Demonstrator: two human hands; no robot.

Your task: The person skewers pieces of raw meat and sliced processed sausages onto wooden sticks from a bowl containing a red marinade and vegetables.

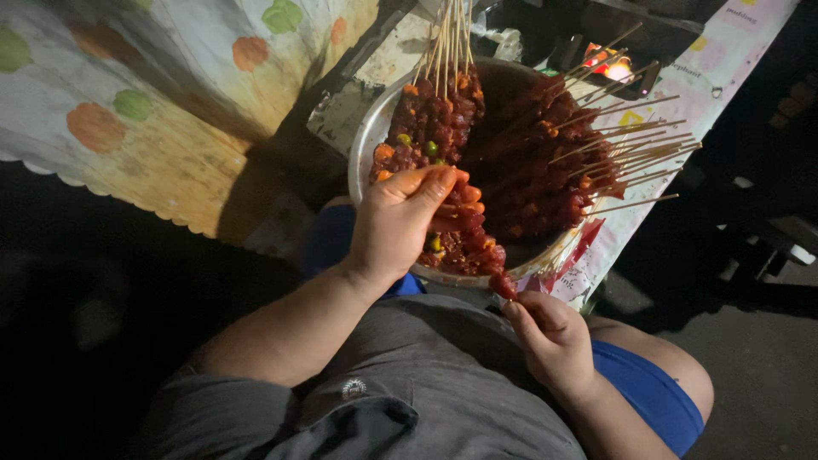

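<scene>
A round metal bowl (365,145) rests on my lap, full of red marinated meat skewers (537,162) with wooden sticks fanning out to the right. My left hand (396,223) grips a bundle of skewers (434,111) over the bowl's near side, their sticks pointing up and away. Bits of green and orange vegetable show between the meat. My right hand (554,336) is below the bowl's near rim, its fingers pinching a small red piece of meat (503,285).
A cloth with orange and green spots (153,94) covers a surface at the upper left. A printed sheet (724,60) lies under the bowl at the right. Glowing embers (601,60) show beyond the bowl. Dark ground surrounds my legs.
</scene>
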